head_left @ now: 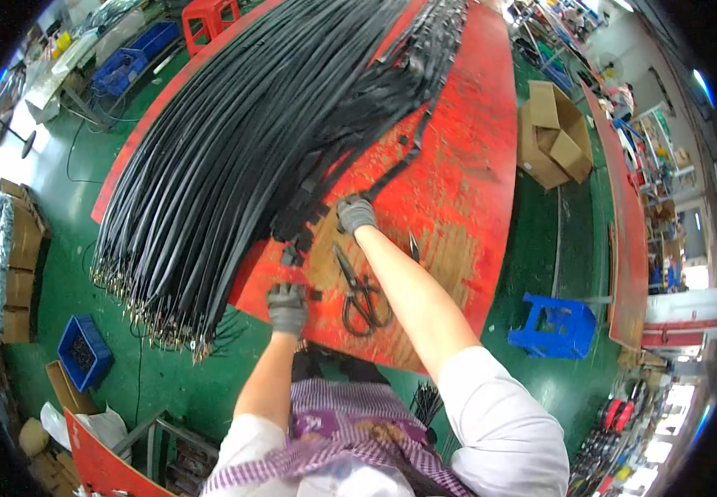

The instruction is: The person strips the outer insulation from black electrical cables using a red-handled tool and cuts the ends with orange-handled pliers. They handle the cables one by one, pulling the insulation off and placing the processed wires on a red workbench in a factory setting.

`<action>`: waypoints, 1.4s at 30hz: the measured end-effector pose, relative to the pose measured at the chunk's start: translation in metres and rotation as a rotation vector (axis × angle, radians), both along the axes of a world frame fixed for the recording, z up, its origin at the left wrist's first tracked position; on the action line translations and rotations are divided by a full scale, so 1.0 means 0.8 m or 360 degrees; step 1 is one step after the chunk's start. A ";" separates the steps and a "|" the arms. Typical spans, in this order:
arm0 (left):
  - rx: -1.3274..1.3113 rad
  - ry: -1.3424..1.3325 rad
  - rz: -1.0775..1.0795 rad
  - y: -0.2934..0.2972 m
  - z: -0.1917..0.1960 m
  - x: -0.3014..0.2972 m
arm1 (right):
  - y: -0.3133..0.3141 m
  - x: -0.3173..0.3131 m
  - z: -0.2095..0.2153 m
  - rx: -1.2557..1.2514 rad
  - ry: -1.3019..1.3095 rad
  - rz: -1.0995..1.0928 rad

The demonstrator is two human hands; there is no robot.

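Black strip (397, 171) at my right hand (356, 215), scissors (357, 290) lying between my two gloves

My right hand, in a grey knitted glove, is at the near end of the black strip, which runs from my fingers away and to the right over the red table (473, 190). My fingers look curled there, but I cannot tell whether they grasp the strip or only rest against it.

My left hand (286, 308), gloved the same way, is nearer my body and further left, over the table's near edge. Its fingers point away from me; I cannot tell whether it is clenched on anything. Small black scraps (292, 254) lie just beyond it.

The scissors are on the table to the right of my left hand and on the near side of my right, their blades pointing away from me. A dark pointed tip (414, 247) shows just right of my right forearm.

Beyond and left of both hands spreads a thick sheaf of black cables (209, 157), its near ends hanging past the table edge, left of my left hand. Well to the right of my right hand, an open cardboard box (545, 155) and a blue stool (553, 327) stand apart from the table.
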State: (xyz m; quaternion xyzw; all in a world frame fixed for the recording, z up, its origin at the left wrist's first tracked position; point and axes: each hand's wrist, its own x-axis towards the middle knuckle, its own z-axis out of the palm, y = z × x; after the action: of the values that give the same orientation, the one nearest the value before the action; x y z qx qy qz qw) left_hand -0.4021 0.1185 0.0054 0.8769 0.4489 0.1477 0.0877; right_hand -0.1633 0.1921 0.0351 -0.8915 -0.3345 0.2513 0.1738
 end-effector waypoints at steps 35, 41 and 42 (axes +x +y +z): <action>0.0064 0.0067 0.0006 0.005 -0.010 -0.002 | -0.211 0.136 0.284 0.1451 0.1150 -0.0757; 0.0088 0.0000 -0.0040 0.004 -0.008 0.000 | -0.285 0.148 0.066 0.1001 0.1520 -0.1333; 0.0086 -0.0008 -0.0052 0.001 -0.008 0.003 | -0.310 0.143 0.030 0.0889 0.1479 -0.1400</action>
State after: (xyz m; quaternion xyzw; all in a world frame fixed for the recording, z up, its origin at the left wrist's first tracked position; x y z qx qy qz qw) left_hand -0.3998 0.1196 -0.0010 0.8859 0.4300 0.1606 0.0675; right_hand -0.0486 -0.0560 0.0589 -0.6662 0.1145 0.4175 0.6073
